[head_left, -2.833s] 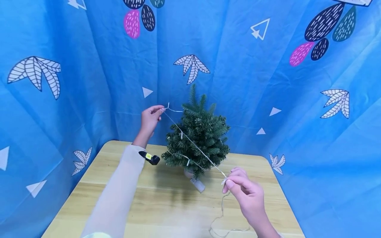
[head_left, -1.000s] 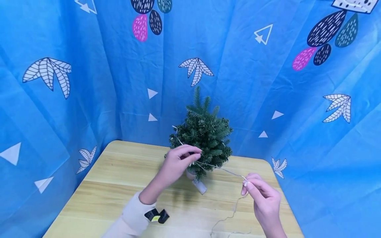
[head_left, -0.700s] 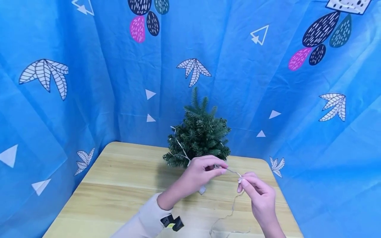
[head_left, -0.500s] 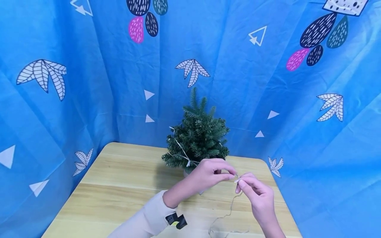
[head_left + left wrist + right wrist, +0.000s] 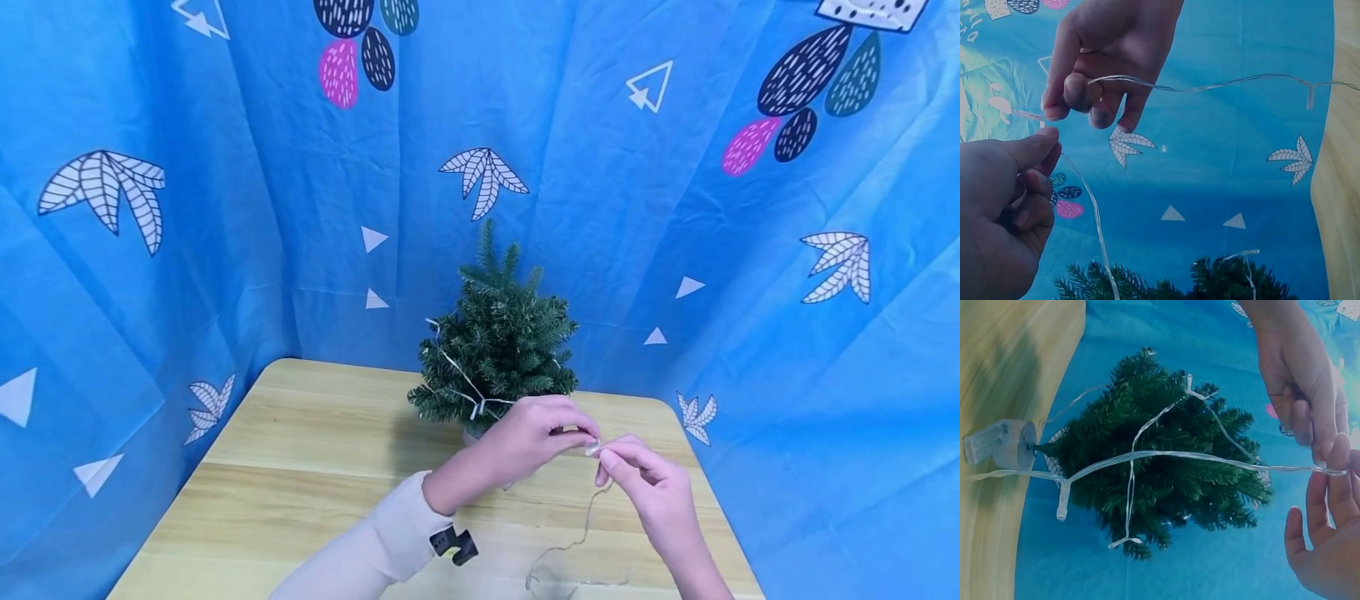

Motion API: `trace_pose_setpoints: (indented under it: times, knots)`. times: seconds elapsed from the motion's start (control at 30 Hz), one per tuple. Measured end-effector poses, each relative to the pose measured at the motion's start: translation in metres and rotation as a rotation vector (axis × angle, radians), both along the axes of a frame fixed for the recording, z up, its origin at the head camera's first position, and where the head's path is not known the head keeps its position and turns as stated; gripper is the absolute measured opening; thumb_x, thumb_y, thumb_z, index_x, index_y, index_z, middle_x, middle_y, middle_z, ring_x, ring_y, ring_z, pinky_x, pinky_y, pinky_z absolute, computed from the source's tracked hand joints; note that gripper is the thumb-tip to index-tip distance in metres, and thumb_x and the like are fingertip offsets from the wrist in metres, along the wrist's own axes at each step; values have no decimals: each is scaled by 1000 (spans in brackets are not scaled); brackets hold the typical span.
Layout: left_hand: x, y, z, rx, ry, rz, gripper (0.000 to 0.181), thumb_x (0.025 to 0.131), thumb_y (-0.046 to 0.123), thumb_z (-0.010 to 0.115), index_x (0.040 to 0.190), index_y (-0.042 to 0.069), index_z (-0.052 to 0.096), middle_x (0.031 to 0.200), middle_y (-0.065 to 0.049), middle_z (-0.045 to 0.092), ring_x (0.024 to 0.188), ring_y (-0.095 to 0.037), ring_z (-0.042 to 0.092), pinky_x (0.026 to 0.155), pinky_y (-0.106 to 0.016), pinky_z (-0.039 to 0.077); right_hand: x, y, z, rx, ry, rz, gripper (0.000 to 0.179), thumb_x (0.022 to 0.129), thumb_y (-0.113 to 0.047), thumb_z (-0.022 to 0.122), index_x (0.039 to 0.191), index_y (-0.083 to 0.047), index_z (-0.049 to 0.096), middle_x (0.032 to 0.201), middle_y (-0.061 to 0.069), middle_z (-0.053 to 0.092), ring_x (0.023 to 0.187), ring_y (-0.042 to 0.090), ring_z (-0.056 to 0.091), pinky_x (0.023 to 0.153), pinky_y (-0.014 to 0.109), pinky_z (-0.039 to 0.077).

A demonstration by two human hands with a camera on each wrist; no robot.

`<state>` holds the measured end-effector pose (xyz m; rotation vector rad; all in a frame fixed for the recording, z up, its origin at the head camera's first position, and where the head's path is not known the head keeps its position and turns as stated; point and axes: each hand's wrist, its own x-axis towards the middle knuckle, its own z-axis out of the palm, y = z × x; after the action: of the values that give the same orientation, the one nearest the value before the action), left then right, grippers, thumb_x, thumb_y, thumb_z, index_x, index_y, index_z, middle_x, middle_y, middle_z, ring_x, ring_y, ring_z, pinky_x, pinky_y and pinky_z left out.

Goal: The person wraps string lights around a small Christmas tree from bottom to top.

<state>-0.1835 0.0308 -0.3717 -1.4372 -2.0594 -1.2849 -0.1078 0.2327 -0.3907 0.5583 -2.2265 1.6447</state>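
In the head view a small artificial Christmas tree (image 5: pixel 510 333) stands on the table, with string lights (image 5: pixel 1172 454) draped across its branches. To the right of the tree's foot, my left hand (image 5: pixel 536 433) and right hand (image 5: pixel 652 492) meet fingertip to fingertip. Each pinches the light string between thumb and fingers, with a small clear bulb (image 5: pixel 592 448) between them. From the left fingers the wire runs back toward the tree; below the right hand its loose length (image 5: pixel 555 548) hangs onto the table. My left forearm covers most of the tree's base.
The right wrist view shows the tree's round base (image 5: pixel 1019 444) beside a pale box (image 5: pixel 984 442). A wooden table (image 5: pixel 300 433) lies beneath, with a blue patterned curtain (image 5: pixel 585 167) behind it and along both sides. A black wrist device (image 5: pixel 453 546) sits on the left sleeve.
My left hand has come down from the tree's upper left, across its front, to the right hand. The wire that stretched diagonally between the hands now hangs on the tree's left side.
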Motion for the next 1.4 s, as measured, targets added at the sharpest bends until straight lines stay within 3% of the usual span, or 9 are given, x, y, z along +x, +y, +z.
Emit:
trace_pose_setpoints:
  times: [0.13,0.5,0.63,0.8,1.03,1.17,1.4]
  knots:
    - [-7,-3,3,36,21,47,9,94,11,70,100,8,77,94,-1,72,78,-3,57,69,-8,47,2,4,4,66,-81,-91,13,101,-9,61,95,-7,73,79,1,66,92,13,65,85,20,51]
    - [-28,-21,18,106,-80,230,7,94,13,72,97,11,78,97,1,74,82,-5,62,73,-17,53,-2,19,3,129,-32,-174,12,99,-9,65,91,-10,74,78,-1,67,90,9,64,80,18,49]
    - [-37,-24,23,111,-134,272,6,94,14,72,97,14,78,95,3,73,74,-5,56,65,-18,49,-3,23,3,134,-54,-205,11,99,-11,66,93,-10,74,78,0,68,91,7,64,81,17,49]
    - [-47,-23,30,129,-176,290,8,95,16,71,99,14,78,91,4,69,65,-7,49,58,-20,44,-3,31,2,139,-80,-270,10,98,-13,67,98,-8,76,76,-1,68,89,6,63,79,16,47]
    - [-62,-18,45,149,-236,299,10,98,18,68,101,16,77,97,5,71,70,-9,52,62,-22,46,-4,53,-1,156,-118,-367,12,98,-20,68,100,-11,76,76,-5,69,72,11,50,58,31,38]
    - [-69,-12,54,151,-282,292,11,99,20,67,102,17,77,101,4,73,75,-11,56,67,-24,50,-3,65,-2,157,-135,-397,15,99,-21,68,104,-9,76,75,-6,68,71,12,50,60,30,39]
    - [-81,7,67,122,-323,274,13,100,23,66,104,17,76,103,5,72,80,-11,59,70,-23,53,-5,81,-4,202,-178,-461,22,99,-27,68,110,-10,76,85,-11,71,89,3,58,67,23,44]
